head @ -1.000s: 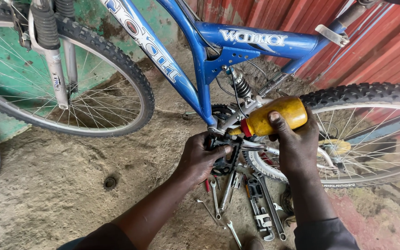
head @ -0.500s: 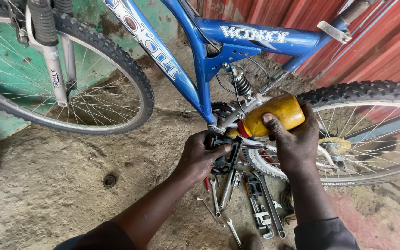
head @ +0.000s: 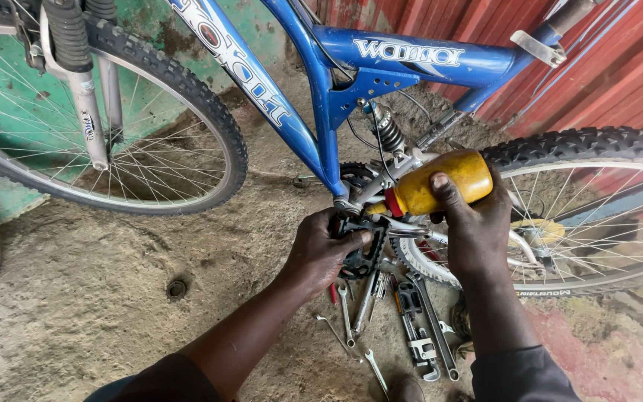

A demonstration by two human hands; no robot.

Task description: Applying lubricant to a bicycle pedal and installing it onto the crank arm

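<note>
Blue bicycle frame (head: 321,89), wrenches (head: 403,313) on ground, red wall (head: 619,67)

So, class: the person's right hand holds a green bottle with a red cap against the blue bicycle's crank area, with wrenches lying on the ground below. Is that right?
Not quite. In the head view the bottle in the right hand is yellow, not green. The red cap, blue bicycle and wrenches on the ground are as stated.

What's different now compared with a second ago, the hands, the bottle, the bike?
Very little. The right hand still grips the yellow bottle, tipped with its red cap toward the crank; it sits slightly lower in the picture than before. The left hand stays on the chainring. Nothing was taken up or let go. The blue bike and the wrenches on the ground have not moved.
</note>
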